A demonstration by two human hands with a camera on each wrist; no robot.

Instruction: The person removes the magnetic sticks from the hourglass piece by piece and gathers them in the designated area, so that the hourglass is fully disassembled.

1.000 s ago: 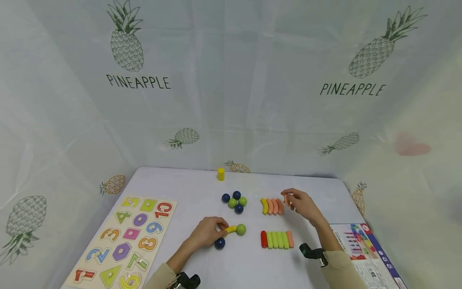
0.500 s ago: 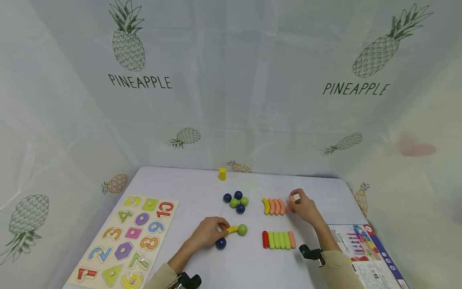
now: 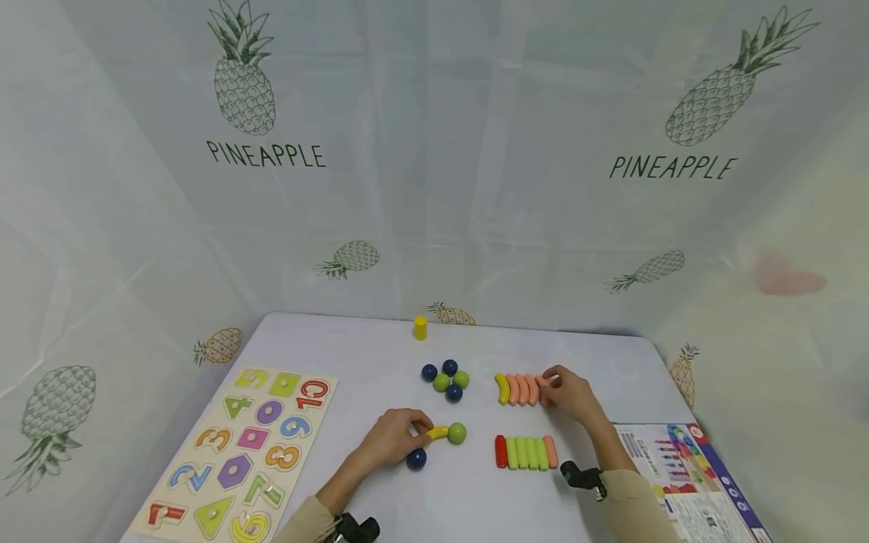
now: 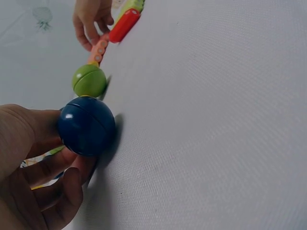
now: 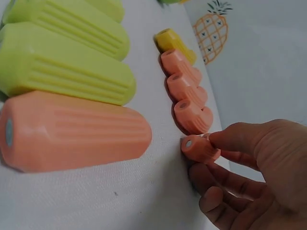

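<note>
My left hand (image 3: 397,437) pinches the near end of a curved yellow stick (image 3: 438,434). The stick's other end meets a green ball (image 3: 458,433). By the left fingers lies a dark blue ball (image 4: 86,125), which partly hides the grip in the left wrist view. My right hand (image 3: 570,396) holds a curved salmon stick (image 5: 200,149) between thumb and fingers, low over the table; a grey disc shows in its end. It is at the right end of a row of curved salmon sticks (image 5: 192,116), led by another yellow curved stick (image 5: 173,44).
Nearer me lies a row with a red stick (image 3: 501,452), several green sticks (image 3: 527,453) and a straight salmon stick (image 5: 76,132). Blue and green balls cluster behind (image 3: 442,382). A yellow cylinder (image 3: 421,328), number puzzle board (image 3: 253,437) and printed box (image 3: 686,467) stand around.
My right hand first drew the curved salmon stick rightward from the row, then brought it back left and down against the row's end. The left hand keeps its place on the yellow stick.
</note>
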